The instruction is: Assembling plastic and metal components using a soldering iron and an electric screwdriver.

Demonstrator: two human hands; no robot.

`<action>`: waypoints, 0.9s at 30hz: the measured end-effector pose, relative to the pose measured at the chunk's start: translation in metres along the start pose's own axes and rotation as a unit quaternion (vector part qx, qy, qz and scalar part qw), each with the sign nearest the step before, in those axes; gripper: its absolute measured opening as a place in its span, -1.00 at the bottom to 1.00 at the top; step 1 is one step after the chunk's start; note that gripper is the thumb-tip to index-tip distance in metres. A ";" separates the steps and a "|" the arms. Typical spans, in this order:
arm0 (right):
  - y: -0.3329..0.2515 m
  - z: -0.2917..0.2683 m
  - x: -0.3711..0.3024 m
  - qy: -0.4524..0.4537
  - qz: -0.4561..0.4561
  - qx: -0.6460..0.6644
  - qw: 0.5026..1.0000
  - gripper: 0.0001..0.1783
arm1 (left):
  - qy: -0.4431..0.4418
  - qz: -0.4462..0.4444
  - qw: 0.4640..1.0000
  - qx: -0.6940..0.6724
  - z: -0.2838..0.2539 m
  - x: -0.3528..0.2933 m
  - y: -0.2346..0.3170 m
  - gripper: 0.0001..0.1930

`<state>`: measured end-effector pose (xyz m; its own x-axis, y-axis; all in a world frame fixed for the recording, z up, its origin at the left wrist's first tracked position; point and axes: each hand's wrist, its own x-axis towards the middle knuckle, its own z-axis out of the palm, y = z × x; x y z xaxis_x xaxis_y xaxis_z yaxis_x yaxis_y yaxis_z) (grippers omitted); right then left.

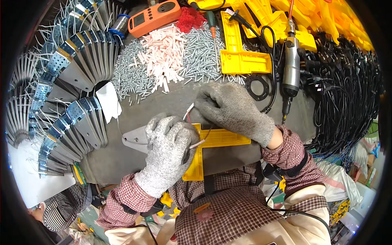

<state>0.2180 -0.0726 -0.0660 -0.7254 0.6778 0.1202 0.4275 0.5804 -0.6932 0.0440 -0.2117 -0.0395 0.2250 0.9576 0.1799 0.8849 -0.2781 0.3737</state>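
My left hand (167, 147), in a speckled grey glove, is closed over the grey metal plate (134, 139), whose pointed end sticks out to the left. Beside these fingers lies a yellow T-shaped plastic housing (226, 138). A pale sleeved wire (198, 144) comes out from under that hand and crosses the housing. Above it, my right hand (232, 108), gloved too, has its fingers pinched by a thin wire with a white sleeve (188, 109). Its fingertips are partly hidden. A reddish wire runs down between the two hands.
Screws (202, 53) and pale pink sleeves (163, 51) lie heaped behind my hands. Stacked metal plates (81, 122) with wires stand left. A power screwdriver (291, 67) hangs right, near black cables (339, 94). Yellow housings (247, 61) and an orange meter (154, 18) lie behind. Another person sits lower left.
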 end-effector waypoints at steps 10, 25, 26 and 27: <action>0.008 -0.048 0.013 0.051 0.192 0.287 0.937 -0.60 | -0.060 0.094 0.992 0.057 -0.007 -0.013 -0.006 -0.64; -0.002 -0.027 0.093 0.183 0.039 -0.381 0.905 -0.79 | 0.071 0.022 0.995 0.064 0.004 -0.039 0.003 -0.69; 0.000 -0.034 0.093 0.172 0.070 -0.393 0.901 -0.76 | 0.076 0.023 0.995 0.055 0.005 -0.039 0.001 -0.68; -0.005 -0.041 0.090 0.148 0.089 -0.359 0.917 -0.71 | 0.081 0.012 0.996 0.047 0.008 -0.043 -0.005 -0.67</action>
<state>0.1727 0.0037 -0.0225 -0.4771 0.8217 0.3118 0.8469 0.5246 -0.0865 0.0337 -0.2506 -0.0562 0.1837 0.9242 0.3348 0.9163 -0.2844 0.2821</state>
